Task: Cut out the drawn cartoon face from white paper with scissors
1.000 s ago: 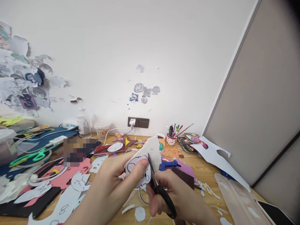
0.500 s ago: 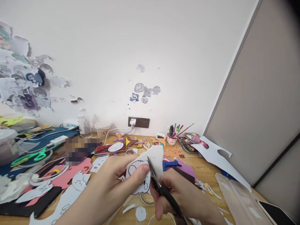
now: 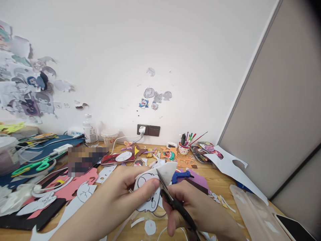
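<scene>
My left hand [image 3: 132,189] pinches a piece of white paper [image 3: 146,197] that bears a black-outlined cartoon drawing, with the thumb lying across the front. My right hand [image 3: 185,204] grips black-handled scissors [image 3: 179,209]. Their blades lie along the right side of the drawing, close to my left thumb, and a white paper flap [image 3: 170,169] sticks out beyond them. The lower part of the handles is partly hidden by my right fingers. Below the hands, a small white paper scrap [image 3: 150,227] rests on the wooden table.
Green-handled scissors [image 3: 32,167] lie at the left near a phone [image 3: 90,160]. A blue glue gun [image 3: 182,175] sits behind my right hand. Farther back stand a pen cup [image 3: 184,149] and a plastic bottle [image 3: 89,130]. A large cut sheet [image 3: 228,164] lies at the right.
The paper flap beyond the blades has tipped down and to the right. The scissors' tip has shifted slightly left, and the drawing sits a little lower. Both hands keep their holds.
</scene>
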Motion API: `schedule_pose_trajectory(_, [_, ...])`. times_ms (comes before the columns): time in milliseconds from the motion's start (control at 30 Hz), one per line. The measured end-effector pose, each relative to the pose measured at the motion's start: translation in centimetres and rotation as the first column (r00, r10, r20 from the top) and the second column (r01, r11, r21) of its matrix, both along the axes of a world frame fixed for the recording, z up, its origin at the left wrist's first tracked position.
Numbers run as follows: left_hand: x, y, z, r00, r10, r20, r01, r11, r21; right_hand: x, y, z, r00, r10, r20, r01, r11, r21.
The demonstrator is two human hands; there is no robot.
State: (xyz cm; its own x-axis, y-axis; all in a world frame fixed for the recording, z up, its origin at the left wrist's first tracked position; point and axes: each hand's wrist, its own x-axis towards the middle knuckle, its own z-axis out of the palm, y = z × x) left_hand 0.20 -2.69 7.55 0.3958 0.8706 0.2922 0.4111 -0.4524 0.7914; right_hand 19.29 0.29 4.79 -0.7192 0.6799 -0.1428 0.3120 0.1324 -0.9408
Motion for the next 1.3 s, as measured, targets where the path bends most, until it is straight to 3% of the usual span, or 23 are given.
schedule_pose_trajectory(167, [0.7, 0.2, -0.4, 0.973, -0.009, 0.232, 0.055, 0.980, -0.191, -0.1, -0.1, 0.1, 0.992, -0.017, -0.123, 0.012, 0.999, -0.043])
schedule_pose_trajectory(300, [1.9, 0.4, -0.9, 0.903, 0.125, 0.411, -0.048, 0.980, -0.191, -0.8, 0.1, 0.1, 0.969, -0.021, -0.246, 0.010, 0.999, -0.046])
schedule_pose_trajectory(433, [3.0, 0.1, -1.1, 0.804, 0.200, 0.560, -0.091, 0.972, -0.217, -1.4, 0.3, -0.2, 0.942, 0.037, -0.335, -0.067, 0.994, -0.081])
schedule_pose_trajectory(533, [3.4, 0.0, -1.2, 0.777, 0.261, 0.572, -0.184, 0.964, -0.190, -1.5, 0.3, -0.3, 0.927, 0.056, -0.370, -0.099, 0.990, -0.100])
schedule_pose_trajectory(667, [3.3, -0.1, -1.5, 0.774, 0.294, 0.561, -0.264, 0.955, -0.136, -1.3, -0.1, -0.2, 0.953, 0.024, -0.301, -0.044, 0.997, -0.061])
schedule_pose_trajectory(767, [3.3, -0.1, -1.7, 0.765, 0.317, 0.561, -0.305, 0.945, -0.119, -1.4, -0.4, 0.0, 0.972, -0.010, -0.235, 0.003, 1.000, -0.029])
schedule_pose_trajectory(1000, [3.2, 0.0, -1.8, 0.794, 0.324, 0.514, -0.371, 0.929, -0.013, -1.6, -0.5, 0.2, 0.969, -0.019, -0.248, 0.014, 1.000, -0.023])
schedule_pose_trajectory(1100, [3.0, -0.2, -1.6, 0.782, 0.380, 0.493, -0.415, 0.909, -0.043, -1.5, -0.4, 0.0, 0.974, -0.043, -0.221, 0.041, 0.999, -0.014])
schedule_pose_trajectory(1300, [2.6, -0.3, -1.1, 0.829, 0.307, 0.467, -0.290, 0.951, -0.110, -1.4, -0.2, 0.0, 0.966, 0.028, -0.258, -0.001, 0.995, 0.104])
